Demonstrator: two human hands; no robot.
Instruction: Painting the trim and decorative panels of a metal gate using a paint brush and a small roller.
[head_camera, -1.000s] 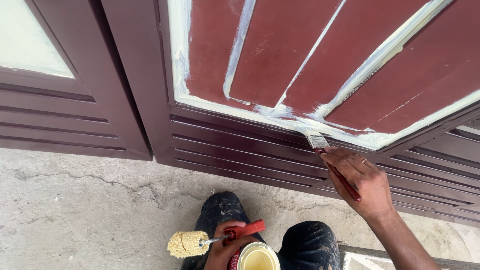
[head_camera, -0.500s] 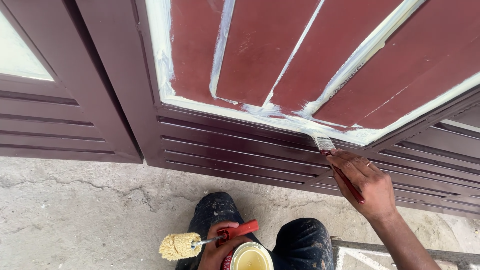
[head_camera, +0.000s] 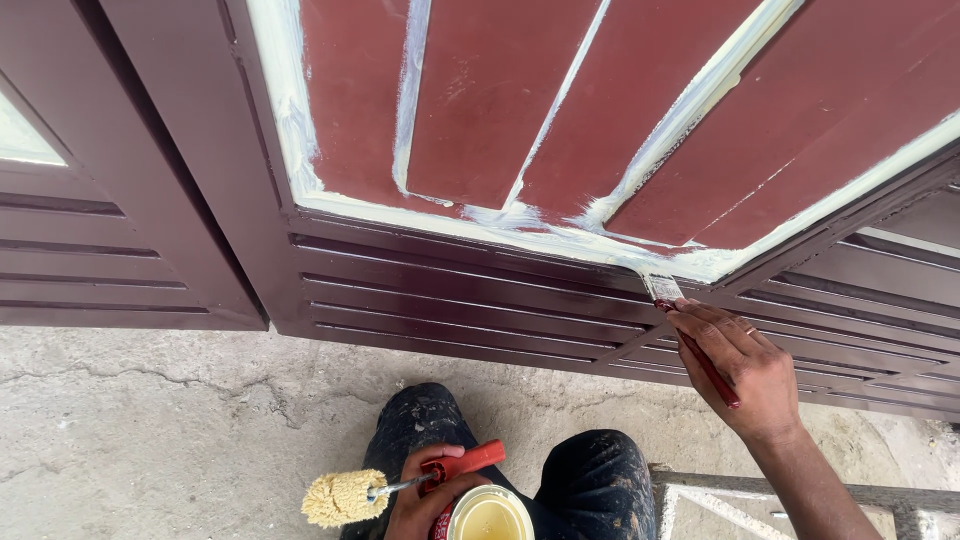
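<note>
Cutting-in of the door panel's (head_camera: 640, 120) lower edge was under way, the red-handled paintbrush (head_camera: 690, 335) pinched in the right hand (head_camera: 745, 370), the left hand (head_camera: 425, 495) closed around mini roller (head_camera: 400, 488) and paint tin (head_camera: 490, 515); reloading was judged due next.

Below me, cracked grey concrete floor (head_camera: 150, 430). Ahead, dark maroon louvred gate (head_camera: 450, 310). Far left, second maroon leaf with pale pane (head_camera: 20, 140). Near right, metal frame (head_camera: 880, 495) on ground. Flat daylight.

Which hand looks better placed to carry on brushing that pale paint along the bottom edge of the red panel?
The right hand, I'd judge. It grips the red-handled brush with the bristles against the pale painted edge. The left hand sits low by the knees, holding the small roller and the paint tin.
</note>
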